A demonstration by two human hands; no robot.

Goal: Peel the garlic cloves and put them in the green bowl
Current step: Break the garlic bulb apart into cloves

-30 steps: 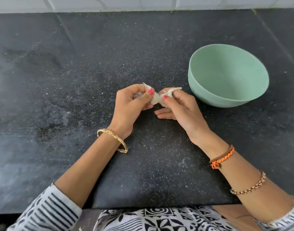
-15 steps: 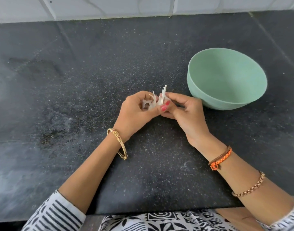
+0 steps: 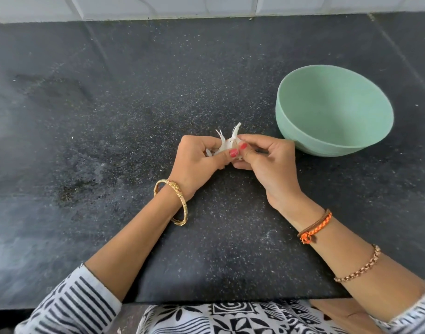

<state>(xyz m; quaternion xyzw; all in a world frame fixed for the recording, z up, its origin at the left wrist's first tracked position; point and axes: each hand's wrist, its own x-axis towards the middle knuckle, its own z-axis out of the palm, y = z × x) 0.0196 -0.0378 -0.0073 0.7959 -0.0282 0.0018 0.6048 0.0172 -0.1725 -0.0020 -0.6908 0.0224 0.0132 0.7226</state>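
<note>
A small white garlic clove with papery skin (image 3: 227,147) sits between the two hands, held above the dark speckled stone surface (image 3: 110,116) at the middle of the scene. The left hand (image 3: 197,162) curls its fingers round the clove's left side, its thumb pressed across the near face. The right hand (image 3: 267,162) pinches the clove's right side, thumb and forefinger meeting at the skin, the other fingers curled beneath. The two red-painted thumbnails lie just beside each other on the clove.

Most of the clove is hidden by the fingers. What shows is pale and glossy, with thin white strips of skin splayed loose from its far end. Two of these strips stand up and point toward the far side of the surface, one leaning slightly left, the other slightly right. The clove's long axis cannot be told, as the fingers cover its body.

The round matte green bowl (image 3: 291,112) stands on the surface to the right of the hands and a little farther away, near the right hand but apart from it.
</note>
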